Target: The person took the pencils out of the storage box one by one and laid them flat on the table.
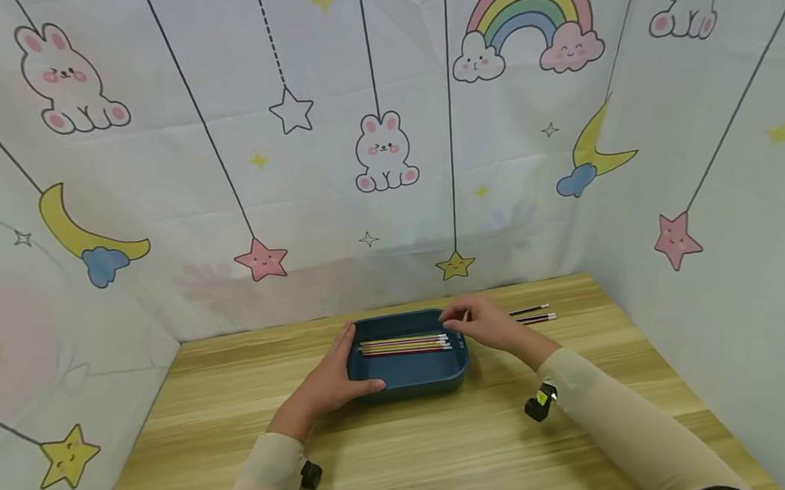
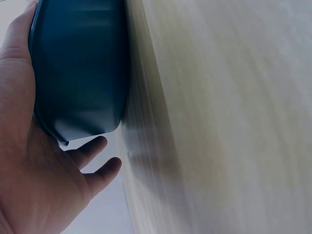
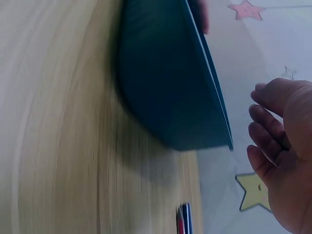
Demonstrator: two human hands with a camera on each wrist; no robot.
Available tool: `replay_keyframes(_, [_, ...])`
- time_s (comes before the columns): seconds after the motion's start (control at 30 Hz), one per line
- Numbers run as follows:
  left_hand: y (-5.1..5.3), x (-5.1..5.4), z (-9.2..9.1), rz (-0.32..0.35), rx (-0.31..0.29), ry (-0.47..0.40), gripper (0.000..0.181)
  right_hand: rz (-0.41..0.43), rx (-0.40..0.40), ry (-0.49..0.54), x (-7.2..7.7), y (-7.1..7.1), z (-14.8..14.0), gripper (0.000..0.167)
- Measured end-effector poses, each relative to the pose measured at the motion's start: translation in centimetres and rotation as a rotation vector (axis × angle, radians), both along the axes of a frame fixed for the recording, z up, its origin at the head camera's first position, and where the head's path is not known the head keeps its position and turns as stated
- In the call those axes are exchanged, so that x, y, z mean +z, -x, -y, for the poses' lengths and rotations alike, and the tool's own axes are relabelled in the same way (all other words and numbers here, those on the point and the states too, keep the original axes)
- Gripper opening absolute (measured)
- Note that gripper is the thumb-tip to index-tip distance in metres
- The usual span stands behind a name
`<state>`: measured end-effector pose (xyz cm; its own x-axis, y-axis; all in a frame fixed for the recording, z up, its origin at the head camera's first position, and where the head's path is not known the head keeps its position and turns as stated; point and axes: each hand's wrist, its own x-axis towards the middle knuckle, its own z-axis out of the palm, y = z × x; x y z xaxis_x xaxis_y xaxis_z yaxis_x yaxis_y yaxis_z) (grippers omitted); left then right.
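Note:
Several striped pencils (image 1: 405,346) with pale ends lie side by side in a dark blue tray (image 1: 408,388). My left hand (image 1: 329,380) rests against the tray's left side, thumb on the near rim; in the left wrist view the hand (image 2: 39,161) has two fingers extended below the tray (image 2: 80,68). Over the tray's right rim hovers my right hand (image 1: 485,323), fingers loosely bent. The right wrist view shows that hand (image 3: 287,146) holding nothing, apart from the tray (image 3: 161,78).
More pencils (image 1: 537,318) lie on the wooden table (image 1: 405,454) right of the tray, partly behind my right hand; their ends (image 3: 184,219) show in the right wrist view. A white printed cloth (image 1: 322,197) stands behind the table and along both sides.

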<state>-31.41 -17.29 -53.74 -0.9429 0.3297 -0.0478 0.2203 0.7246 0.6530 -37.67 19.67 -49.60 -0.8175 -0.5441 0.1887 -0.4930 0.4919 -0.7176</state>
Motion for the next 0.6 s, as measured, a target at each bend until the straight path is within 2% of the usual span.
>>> replay_keyframes(0.27, [0.0, -0.1, 0.1, 0.002, 0.014, -0.008, 0.132, -0.029, 0.118, -0.083, -0.3, -0.2, 3.9, 0.02])
replay_keyframes(0.43, [0.1, -0.1, 0.0, 0.003, 0.016, -0.011, 0.132, -0.041, 0.14, -0.16, -0.6, 0.0, 5.8, 0.017])
replay_keyframes(0.6, [0.0, 0.0, 0.0, 0.007, 0.014, -0.009, 0.132, -0.009, 0.143, -0.178, -1.2, 0.3, 7.1, 0.017])
